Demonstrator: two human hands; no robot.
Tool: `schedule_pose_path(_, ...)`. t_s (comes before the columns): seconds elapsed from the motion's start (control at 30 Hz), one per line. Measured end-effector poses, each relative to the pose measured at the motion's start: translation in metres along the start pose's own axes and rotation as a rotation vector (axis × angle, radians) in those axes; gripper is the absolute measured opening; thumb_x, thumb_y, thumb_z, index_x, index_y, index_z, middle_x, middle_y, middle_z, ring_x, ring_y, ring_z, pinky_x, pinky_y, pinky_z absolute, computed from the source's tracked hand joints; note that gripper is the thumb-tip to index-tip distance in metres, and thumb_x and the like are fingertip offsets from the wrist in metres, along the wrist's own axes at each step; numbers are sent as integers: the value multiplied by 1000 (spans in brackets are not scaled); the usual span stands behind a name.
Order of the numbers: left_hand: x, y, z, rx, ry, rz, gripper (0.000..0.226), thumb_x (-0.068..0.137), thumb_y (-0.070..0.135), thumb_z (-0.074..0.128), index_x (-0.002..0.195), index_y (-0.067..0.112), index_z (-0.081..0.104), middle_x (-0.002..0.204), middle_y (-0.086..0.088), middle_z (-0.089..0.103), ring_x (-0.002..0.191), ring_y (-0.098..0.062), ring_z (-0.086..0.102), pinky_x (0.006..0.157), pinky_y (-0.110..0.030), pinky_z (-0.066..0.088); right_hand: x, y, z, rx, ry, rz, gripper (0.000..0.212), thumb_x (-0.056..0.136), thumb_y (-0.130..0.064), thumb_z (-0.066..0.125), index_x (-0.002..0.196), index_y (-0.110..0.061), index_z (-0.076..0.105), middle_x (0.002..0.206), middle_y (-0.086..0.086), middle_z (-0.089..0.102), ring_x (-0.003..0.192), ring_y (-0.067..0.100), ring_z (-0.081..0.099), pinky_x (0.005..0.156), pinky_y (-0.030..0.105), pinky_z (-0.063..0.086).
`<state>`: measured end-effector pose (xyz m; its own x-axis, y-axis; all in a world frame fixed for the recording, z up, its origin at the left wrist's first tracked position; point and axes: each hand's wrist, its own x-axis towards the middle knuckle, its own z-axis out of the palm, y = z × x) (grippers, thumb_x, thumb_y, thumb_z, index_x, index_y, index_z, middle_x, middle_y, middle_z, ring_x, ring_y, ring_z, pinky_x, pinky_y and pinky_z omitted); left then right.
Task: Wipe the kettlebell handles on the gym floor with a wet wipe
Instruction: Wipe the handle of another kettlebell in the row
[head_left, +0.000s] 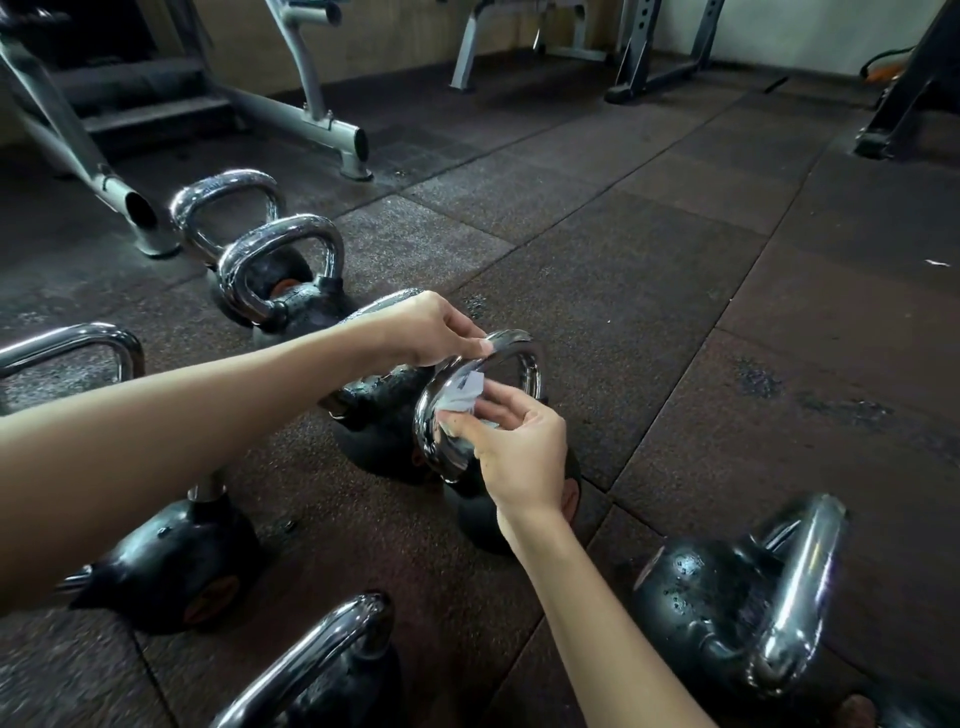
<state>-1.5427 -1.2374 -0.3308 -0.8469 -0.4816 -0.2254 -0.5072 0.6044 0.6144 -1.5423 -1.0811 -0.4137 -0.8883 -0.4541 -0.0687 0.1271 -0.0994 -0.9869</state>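
Note:
A black kettlebell with a chrome handle (524, 358) stands in the middle of the rubber floor. My left hand (431, 330) pinches the top of that handle from the left. My right hand (511, 452) presses a crumpled white wet wipe (462, 395) against the inner left side of the same handle, thumb and fingers closed on the wipe. The kettlebell's body is mostly hidden behind my right hand and wrist.
Several more chrome-handled kettlebells surround it: two at the back left (283, 260), one tipped at the front right (737, 597), one under my left forearm (171, 561), one at the bottom edge (311, 660). Grey machine legs (311, 124) stand behind, on dark rubber tiles (675, 260).

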Motion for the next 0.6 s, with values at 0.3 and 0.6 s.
schedule_pose_path(0.3, 1, 0, 5, 80, 18, 46, 26, 90, 52, 75, 110, 35, 80, 106, 2, 79, 78, -8, 64, 56, -18, 42, -2, -5, 0, -288, 68, -209, 36, 64, -25, 97, 72, -53, 76, 102, -10, 70, 94, 5, 66, 88, 23, 52)
schedule_pose_path(0.6, 4, 3, 12, 43, 33, 57, 22, 87, 51, 79, 100, 34, 83, 91, 5, 78, 81, -12, 67, 66, -23, 48, -25, 13, -1, -420, 176, -436, 20, 68, -19, 93, 83, -27, 82, 75, -13, 71, 69, 7, 60, 68, 28, 51)
